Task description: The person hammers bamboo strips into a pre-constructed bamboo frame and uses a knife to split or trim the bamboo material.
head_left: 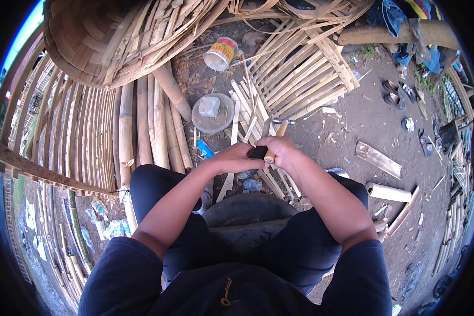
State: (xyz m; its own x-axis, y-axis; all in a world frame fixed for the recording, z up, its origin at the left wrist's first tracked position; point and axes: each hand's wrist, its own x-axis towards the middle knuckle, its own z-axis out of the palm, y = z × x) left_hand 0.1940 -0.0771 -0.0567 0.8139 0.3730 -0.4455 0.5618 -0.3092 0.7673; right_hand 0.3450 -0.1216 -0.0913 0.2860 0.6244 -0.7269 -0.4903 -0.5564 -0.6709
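Note:
My two hands meet in front of my knees. My left hand (236, 159) is closed around the black handle of a knife (257, 152); a grey blade seems to stick out beyond the fingers. In my right hand (279, 149) is a hammer (282, 128), its wooden handle passing through the curled fingers and its metal head pointing away from me. The right fingers also lie close to the black handle, and I cannot tell whether they touch it. Beyond and below the hands lie pale split bamboo strips (239, 113).
A slatted bamboo panel (292, 73) lies ahead. Left of it are a round slab with a stone (209, 107), a yellow-red bucket (219, 54) and thick bamboo poles (159, 124). A large woven basket (84, 47) stands at upper left. Bamboo pieces (388, 192) and sandals (394, 95) lie rightward.

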